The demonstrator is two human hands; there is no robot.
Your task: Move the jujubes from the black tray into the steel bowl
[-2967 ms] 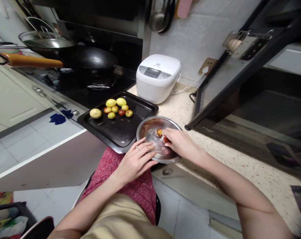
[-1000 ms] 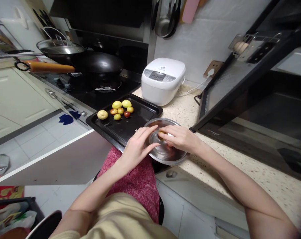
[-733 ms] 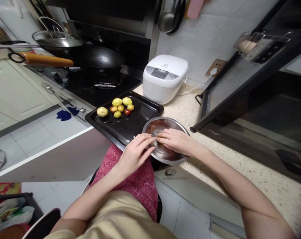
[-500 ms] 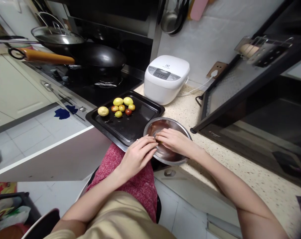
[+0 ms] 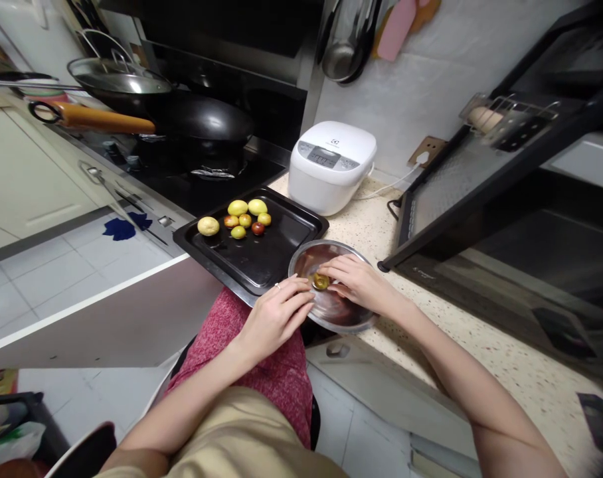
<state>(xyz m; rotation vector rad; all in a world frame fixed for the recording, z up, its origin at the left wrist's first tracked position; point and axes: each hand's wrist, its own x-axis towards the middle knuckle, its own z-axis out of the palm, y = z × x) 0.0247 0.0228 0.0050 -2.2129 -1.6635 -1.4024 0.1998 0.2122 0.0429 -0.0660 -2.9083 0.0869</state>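
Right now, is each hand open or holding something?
Left hand: open, fingertips over the bowl.
Right hand: fingers at the fruit; whether holding it cannot be told.

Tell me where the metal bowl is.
In the head view, the metal bowl is just right of centre, in front of the white rice cooker, beside the black tray.

Before you: bowl at counter edge, your left hand at left rim, right hand over it; tray left of bowl, fruit on its left part; rice cooker behind; oven right; wok on stove, back left
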